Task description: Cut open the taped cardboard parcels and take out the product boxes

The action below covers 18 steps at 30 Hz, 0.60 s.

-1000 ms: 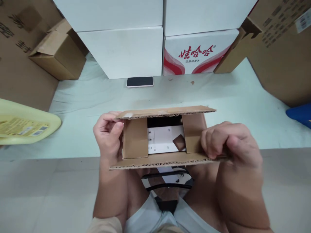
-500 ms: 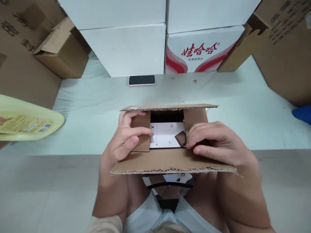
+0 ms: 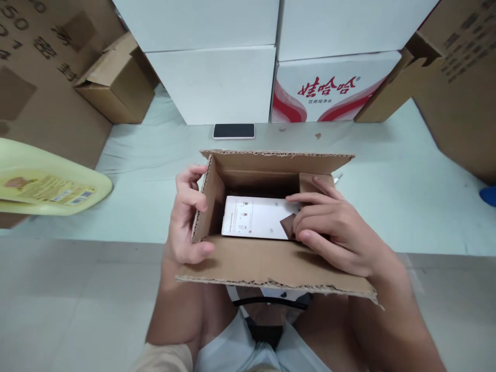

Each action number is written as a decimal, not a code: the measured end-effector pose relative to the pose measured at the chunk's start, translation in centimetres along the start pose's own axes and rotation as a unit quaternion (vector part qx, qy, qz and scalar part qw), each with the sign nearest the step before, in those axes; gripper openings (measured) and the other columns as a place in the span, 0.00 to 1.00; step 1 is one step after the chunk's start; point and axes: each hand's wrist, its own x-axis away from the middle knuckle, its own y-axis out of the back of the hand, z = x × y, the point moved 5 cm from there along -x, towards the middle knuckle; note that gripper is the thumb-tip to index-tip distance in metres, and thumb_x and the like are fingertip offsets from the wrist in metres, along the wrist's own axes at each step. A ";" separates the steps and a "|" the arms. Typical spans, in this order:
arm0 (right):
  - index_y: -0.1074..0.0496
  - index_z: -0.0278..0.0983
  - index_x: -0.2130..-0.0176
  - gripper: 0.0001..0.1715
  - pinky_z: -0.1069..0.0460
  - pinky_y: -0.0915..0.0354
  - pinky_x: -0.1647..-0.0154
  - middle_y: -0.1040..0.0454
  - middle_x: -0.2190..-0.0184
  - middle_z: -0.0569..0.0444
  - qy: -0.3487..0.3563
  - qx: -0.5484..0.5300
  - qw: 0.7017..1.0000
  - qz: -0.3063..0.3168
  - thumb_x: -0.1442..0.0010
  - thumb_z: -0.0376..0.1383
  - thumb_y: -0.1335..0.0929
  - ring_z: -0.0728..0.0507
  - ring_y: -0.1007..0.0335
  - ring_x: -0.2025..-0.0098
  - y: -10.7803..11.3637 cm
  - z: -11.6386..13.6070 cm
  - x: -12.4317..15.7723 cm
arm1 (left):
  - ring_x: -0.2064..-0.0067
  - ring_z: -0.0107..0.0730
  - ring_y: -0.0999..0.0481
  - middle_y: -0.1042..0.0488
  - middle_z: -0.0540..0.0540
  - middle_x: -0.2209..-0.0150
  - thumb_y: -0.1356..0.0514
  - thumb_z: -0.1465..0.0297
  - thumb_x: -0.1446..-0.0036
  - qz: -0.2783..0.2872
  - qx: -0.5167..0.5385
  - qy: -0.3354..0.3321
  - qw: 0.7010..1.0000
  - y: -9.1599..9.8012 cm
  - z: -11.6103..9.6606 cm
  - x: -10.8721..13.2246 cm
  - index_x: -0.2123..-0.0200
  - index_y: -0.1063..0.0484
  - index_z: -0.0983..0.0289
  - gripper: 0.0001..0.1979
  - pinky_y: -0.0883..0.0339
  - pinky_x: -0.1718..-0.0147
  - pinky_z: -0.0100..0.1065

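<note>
An opened cardboard box (image 3: 267, 261) stands in front of me with its flaps up or spread outward. Inside it lies a white package (image 3: 261, 219) with small printed pictures and a brown patch. My left hand (image 3: 186, 219) is curled around the raised left flap, with its thumb near the front flap and its fingertips over the torn edge. Over the right side of the box, my right hand (image 3: 329, 222) has its fingers stretched across the right flap (image 3: 308, 182). Its fingertips reach the right end of the white package; whether they press on it I cannot tell.
Behind the box, a phone (image 3: 234, 131) lies on the pale green table surface (image 3: 174, 155). White cartons (image 3: 217, 85) and a red-printed carton (image 3: 329, 93) stack at the back. A yellow bottle (image 3: 54, 178) is at left, near a small brown box (image 3: 120, 82). A blue object (image 3: 489, 195) sits far right.
The left flap has gone from folded in to upright, uncovering more of the white package. My left hand has moved outward with it. My right fingers now spread further over the right flap.
</note>
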 end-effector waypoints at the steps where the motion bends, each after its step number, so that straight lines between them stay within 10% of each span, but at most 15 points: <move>1: 0.30 0.41 0.74 0.18 0.36 0.50 0.28 0.24 0.76 0.57 0.017 0.021 0.999 -0.033 0.32 0.36 0.37 0.39 0.23 0.50 0.5 0.2 0.1 | 0.36 0.52 0.41 0.42 0.52 0.39 0.33 0.43 0.56 0.004 0.001 -0.052 0.999 0.2 -0.3 0.0 0.67 0.41 0.59 0.29 0.46 0.36 0.55; 7: 0.36 0.39 0.78 0.18 0.44 0.34 0.45 0.30 0.78 0.56 0.058 0.156 0.976 -0.140 0.36 0.32 0.34 0.45 0.29 0.68 3.6 1.7 0.7 | 0.42 0.46 0.33 0.39 0.56 0.39 0.32 0.59 0.49 -0.001 -0.028 -0.183 0.983 2.1 0.2 -0.1 0.64 0.40 0.59 0.20 0.36 0.44 0.48; 13: 0.31 0.37 0.75 0.20 0.47 0.36 0.59 0.28 0.76 0.53 -0.031 0.317 0.939 0.126 0.32 0.40 0.34 0.45 0.31 0.70 3.9 3.7 -2.6 | 0.38 0.51 0.32 0.37 0.58 0.38 0.29 0.58 0.50 -0.013 0.004 -0.142 0.990 2.1 0.8 -0.4 0.59 0.34 0.58 0.21 0.34 0.42 0.49; 18: 0.24 0.38 0.52 0.21 0.49 0.37 0.61 0.21 0.56 0.48 -0.141 0.382 0.868 0.285 0.38 0.48 0.29 0.39 0.24 0.56 0.8 3.9 -6.9 | 0.40 0.44 0.32 0.35 0.55 0.38 0.24 0.52 0.59 -0.061 0.096 -0.134 0.984 2.0 1.4 -0.7 0.43 0.35 0.53 0.42 0.30 0.45 0.43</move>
